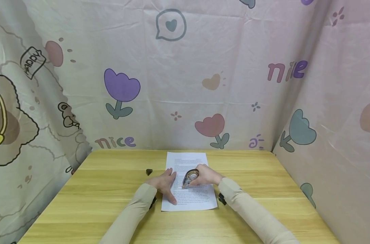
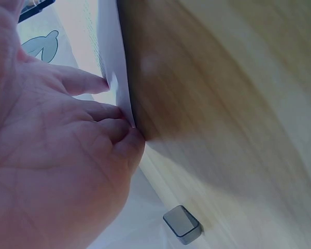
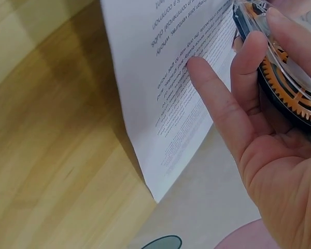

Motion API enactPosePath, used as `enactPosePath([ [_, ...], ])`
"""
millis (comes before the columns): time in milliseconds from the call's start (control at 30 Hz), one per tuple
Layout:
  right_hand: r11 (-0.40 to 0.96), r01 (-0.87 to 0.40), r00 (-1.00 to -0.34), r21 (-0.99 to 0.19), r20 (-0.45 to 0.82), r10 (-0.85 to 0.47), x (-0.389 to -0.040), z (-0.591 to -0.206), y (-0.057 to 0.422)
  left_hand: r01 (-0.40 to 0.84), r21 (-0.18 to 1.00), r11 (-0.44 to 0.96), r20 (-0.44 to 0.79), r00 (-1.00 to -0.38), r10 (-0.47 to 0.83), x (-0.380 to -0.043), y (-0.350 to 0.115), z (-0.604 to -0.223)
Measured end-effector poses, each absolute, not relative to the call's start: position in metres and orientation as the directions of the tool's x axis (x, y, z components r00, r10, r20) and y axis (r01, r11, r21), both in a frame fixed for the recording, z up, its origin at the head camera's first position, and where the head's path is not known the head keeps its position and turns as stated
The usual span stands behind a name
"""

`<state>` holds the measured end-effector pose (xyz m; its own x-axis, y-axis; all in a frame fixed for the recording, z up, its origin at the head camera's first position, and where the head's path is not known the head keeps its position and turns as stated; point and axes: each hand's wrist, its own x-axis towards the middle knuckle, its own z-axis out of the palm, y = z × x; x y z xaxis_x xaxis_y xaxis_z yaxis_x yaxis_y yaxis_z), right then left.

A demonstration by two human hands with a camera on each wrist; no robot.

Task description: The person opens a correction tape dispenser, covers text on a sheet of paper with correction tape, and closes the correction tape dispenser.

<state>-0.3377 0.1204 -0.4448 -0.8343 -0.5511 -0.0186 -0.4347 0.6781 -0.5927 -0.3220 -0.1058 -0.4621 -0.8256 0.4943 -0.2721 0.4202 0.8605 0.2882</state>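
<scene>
A printed sheet of paper (image 1: 191, 200) lies on the wooden table. My right hand (image 1: 207, 175) grips a correction tape (image 1: 190, 178) with a clear case, its tip down against the lines of text. In the right wrist view an orange toothed wheel (image 3: 285, 85) shows inside the case, and one finger of that hand touches the page. My left hand (image 1: 164, 184) rests with spread fingers on the left side of the sheet. Seen from the left wrist, its fingertips (image 2: 128, 148) are at the paper's edge (image 2: 123, 67).
A small dark cap-like piece (image 1: 149, 171) lies on the table (image 1: 111, 189), left of the sheet. Behind the table and along both sides hangs a patterned cloth (image 1: 172, 84). Both wrists wear dark devices (image 1: 222, 199).
</scene>
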Motion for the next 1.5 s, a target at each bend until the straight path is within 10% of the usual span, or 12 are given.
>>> enactPosePath([
  [1500, 0.703, -0.435, -0.843, -0.563, -0.020, -0.537, -0.339, -0.448, 0.135, 0.411, 0.284, 0.866, -0.273, -0.831, 0.484, -0.324, -0.105, -0.462],
])
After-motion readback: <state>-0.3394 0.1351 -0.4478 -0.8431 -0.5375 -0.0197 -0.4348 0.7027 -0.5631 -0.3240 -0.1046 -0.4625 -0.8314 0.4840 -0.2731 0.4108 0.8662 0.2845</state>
